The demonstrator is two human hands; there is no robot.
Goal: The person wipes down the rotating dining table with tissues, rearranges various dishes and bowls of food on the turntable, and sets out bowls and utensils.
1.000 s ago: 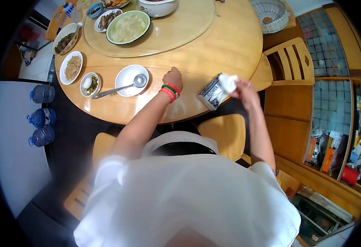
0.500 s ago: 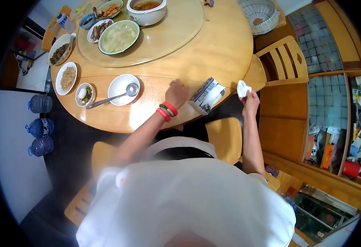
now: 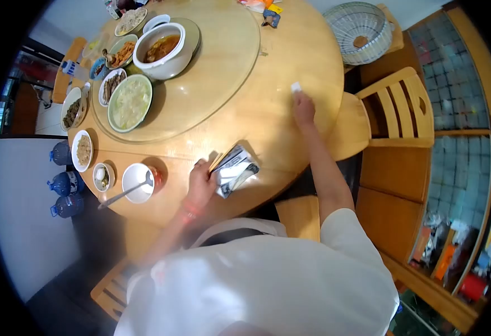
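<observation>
My left hand point(image 3: 199, 183) is closed at the near side of the round table, with thin wooden chopsticks point(image 3: 218, 161) sticking out past its fingers. Right beside it, against or close to the fingers, lies a black-and-white printed tissue pack point(image 3: 237, 171). My right hand point(image 3: 304, 107) is stretched out over the right part of the table, pinching a small folded white tissue point(image 3: 296, 87). To the left of my left hand stands a white bowl point(image 3: 132, 180) with a metal spoon point(image 3: 123, 195) lying across it.
A glass turntable point(image 3: 212, 95) carries a white soup pot point(image 3: 170, 60), a bowl of pale soup point(image 3: 129, 103) and several dishes. Small bowls stand at the left edge. A wicker basket point(image 3: 357, 33) and wooden chair point(image 3: 394, 109) are on the right. Water jugs point(image 3: 66, 183) stand left.
My right hand has moved from beside the table's edge to over the table, still with the tissue. Chopsticks now show in my left hand, beside the pack. The camera view has shifted.
</observation>
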